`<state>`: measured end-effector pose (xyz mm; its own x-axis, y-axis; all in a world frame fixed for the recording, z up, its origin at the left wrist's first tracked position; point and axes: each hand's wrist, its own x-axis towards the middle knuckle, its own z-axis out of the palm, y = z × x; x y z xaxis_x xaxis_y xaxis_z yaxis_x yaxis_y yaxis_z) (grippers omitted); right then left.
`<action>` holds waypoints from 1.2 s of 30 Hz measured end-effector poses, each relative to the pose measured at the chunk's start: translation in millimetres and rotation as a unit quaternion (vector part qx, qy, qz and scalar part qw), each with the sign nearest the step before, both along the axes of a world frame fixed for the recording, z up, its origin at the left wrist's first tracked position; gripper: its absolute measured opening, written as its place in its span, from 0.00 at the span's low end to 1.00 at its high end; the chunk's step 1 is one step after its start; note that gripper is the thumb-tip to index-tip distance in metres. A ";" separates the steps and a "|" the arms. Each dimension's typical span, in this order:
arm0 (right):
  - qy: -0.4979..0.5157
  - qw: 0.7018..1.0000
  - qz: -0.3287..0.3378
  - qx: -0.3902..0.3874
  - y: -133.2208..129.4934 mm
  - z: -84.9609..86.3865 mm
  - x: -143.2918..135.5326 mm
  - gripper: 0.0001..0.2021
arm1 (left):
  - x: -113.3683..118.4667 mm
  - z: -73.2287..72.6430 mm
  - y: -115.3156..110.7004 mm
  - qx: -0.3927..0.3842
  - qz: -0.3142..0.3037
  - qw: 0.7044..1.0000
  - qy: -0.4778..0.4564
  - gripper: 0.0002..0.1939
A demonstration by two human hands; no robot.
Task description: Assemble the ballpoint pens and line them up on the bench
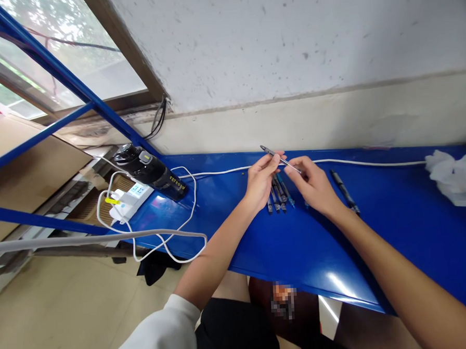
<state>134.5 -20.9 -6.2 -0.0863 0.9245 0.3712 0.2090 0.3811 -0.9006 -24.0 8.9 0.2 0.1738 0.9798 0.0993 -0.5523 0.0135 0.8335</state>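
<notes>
several pens (280, 195) lie beneath both hands (260, 179), white cable (225, 171) behind

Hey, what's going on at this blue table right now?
Someone is holding a pen up between the left hand and the right hand, just above the blue table. More pens lie together beneath the hands, with others off to the right. A black bottle and a white power strip sit at the left.
</notes>
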 end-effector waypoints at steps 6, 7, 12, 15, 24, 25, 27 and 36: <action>-0.109 0.991 -0.055 0.051 -5.4 4.4 3.1 0.22 | 1.0 0.5 -1.1 0.017 -0.017 1.000 0.009 0.13; -0.067 0.997 -0.033 0.022 -4.9 4.4 2.5 0.23 | 1.0 0.9 -1.2 0.019 -0.020 1.000 0.011 0.13; 0.190 0.963 0.099 -0.161 -0.3 3.7 -2.1 0.23 | -0.4 2.3 -0.5 0.020 -0.025 0.999 0.012 0.13; 0.261 0.939 0.112 -0.194 -0.8 10.3 -4.2 0.21 | -1.0 1.7 0.0 0.021 -0.024 0.999 0.025 0.15; 0.449 0.885 -0.027 -0.122 22.2 9.1 25.3 0.22 | 0.5 0.9 -3.0 0.041 -0.030 0.996 0.067 0.15; 0.449 0.886 -0.031 -0.111 26.5 5.1 30.9 0.22 | -0.2 2.0 -3.1 0.036 -0.026 0.997 0.069 0.16; 0.441 0.892 -0.023 -0.093 33.7 -1.3 40.5 0.23 | -2.7 4.0 -2.4 0.021 -0.011 0.997 0.072 0.18; 0.513 0.849 0.035 -0.125 27.5 -1.9 63.0 0.25 | -12.2 2.2 8.1 -0.008 0.060 0.996 0.067 0.16</action>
<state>197.4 6.6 -8.1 0.1057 0.9913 0.0781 -0.7492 0.1311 -0.6493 -36.1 17.0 2.4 0.0663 0.9955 0.0681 -0.4354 -0.0326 0.8996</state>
